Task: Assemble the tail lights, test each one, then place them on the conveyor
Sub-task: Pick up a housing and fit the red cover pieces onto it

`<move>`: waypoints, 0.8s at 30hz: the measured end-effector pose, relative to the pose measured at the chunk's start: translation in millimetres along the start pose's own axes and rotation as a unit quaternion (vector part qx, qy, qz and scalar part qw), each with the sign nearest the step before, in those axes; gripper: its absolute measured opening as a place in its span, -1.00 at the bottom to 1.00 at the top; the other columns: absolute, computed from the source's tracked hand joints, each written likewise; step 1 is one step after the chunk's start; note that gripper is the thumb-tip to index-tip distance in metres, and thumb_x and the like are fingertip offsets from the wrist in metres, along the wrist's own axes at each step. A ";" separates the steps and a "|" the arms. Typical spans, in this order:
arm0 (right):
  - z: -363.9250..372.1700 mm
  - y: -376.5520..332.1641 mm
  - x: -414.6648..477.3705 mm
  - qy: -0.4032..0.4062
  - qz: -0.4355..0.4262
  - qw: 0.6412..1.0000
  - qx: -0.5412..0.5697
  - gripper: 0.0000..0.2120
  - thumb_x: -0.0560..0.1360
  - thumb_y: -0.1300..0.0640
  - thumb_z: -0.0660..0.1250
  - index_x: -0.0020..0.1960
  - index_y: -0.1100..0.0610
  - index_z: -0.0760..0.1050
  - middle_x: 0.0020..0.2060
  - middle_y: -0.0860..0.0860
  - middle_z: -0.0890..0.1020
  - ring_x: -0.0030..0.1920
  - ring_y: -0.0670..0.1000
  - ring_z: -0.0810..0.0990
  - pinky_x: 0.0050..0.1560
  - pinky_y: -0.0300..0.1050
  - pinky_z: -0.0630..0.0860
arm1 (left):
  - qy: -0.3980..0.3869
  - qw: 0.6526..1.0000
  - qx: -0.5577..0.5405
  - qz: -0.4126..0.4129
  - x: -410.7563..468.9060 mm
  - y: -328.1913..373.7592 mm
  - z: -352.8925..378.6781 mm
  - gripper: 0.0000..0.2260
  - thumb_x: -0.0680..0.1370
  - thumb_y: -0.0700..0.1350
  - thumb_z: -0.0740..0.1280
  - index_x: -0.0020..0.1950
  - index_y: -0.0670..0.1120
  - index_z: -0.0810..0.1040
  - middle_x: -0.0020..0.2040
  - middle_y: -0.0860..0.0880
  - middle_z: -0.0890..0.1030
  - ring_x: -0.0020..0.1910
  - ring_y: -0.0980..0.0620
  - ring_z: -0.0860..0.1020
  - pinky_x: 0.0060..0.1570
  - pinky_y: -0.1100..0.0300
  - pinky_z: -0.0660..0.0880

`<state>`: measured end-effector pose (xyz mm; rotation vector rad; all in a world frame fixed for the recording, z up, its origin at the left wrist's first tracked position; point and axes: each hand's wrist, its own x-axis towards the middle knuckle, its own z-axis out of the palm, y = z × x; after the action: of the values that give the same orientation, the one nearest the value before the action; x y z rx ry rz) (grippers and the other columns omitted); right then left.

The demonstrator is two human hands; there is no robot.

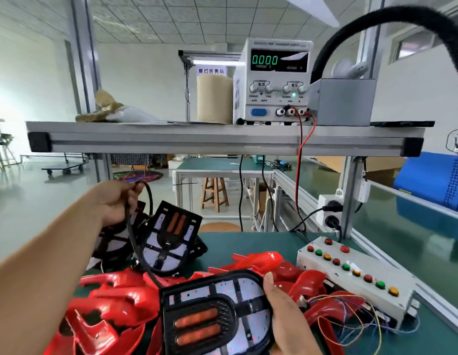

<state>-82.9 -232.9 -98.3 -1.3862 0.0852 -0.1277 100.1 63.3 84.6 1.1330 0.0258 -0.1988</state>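
**Head view.** The right hand's (281,311) fingers clasp the edge of a tail light body (215,311) over heaped red lenses (107,298). The left hand's (115,201) fingers pinch the black cable (130,231) that runs to it.

**Risk:** the looped cable, just beside a second body (169,239) below the left fingers, may snag and drag it.

**Count:** two bodies clearly visible; lenses uncountable; one button box (356,275) with eleven buttons, beyond the right fingers.

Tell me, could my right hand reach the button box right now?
Probably, though not freely. The button box sits close beside the right hand, with only low red covers and loose wires between them, but that hand grips a tail light board, so it would carry that along.
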 end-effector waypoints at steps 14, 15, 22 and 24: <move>15.0 -16.2 -7.6 -0.007 0.045 0.992 0.114 -0.36 0.46 -0.26 0.19 0.19 0.26 0.59 0.07 0.27 0.66 0.08 0.29 0.65 0.22 0.31 0.49 | 0.091 0.954 0.194 0.208 -61.9 -26.7 -24.3 -0.71 0.69 -0.26 -0.01 -0.06 -0.11 0.47 -0.32 0.01 0.39 -0.46 0.19 0.32 -0.48 0.41 0.34; 16.2 -16.4 -8.5 -0.008 0.044 0.992 0.116 -0.36 0.46 -0.26 0.19 0.19 0.26 0.59 0.07 0.27 0.66 0.07 0.29 0.65 0.21 0.31 0.49 | 0.095 0.953 0.190 0.216 -61.4 -28.3 -23.0 -0.71 0.69 -0.25 -0.01 -0.06 -0.10 0.47 -0.31 0.02 0.39 -0.43 0.18 0.31 -0.45 0.40 0.34; 20.3 -20.7 -13.7 -0.007 0.038 0.993 0.115 -0.36 0.45 -0.26 0.20 0.19 0.25 0.59 0.06 0.27 0.67 0.05 0.28 0.66 0.14 0.24 0.55 | 0.235 0.933 0.103 0.251 -62.1 -31.4 -23.8 -0.70 0.65 -0.27 0.00 -0.13 -0.03 0.45 -0.29 0.04 0.38 -0.41 0.14 0.28 -0.43 0.30 0.27; 19.5 -21.0 -13.8 -0.008 0.036 0.992 0.118 -0.38 0.44 -0.26 0.20 0.17 0.25 0.60 0.06 0.27 0.67 0.05 0.28 0.66 0.14 0.24 0.55 | 0.216 0.927 0.104 0.287 -64.3 -33.7 -23.8 -0.70 0.66 -0.25 0.01 -0.12 -0.03 0.46 -0.29 0.04 0.38 -0.40 0.15 0.27 -0.41 0.31 0.28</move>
<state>-94.7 -215.7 -74.3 -1.1462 0.1028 -0.0648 33.1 80.3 52.1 1.3311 0.0645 0.5870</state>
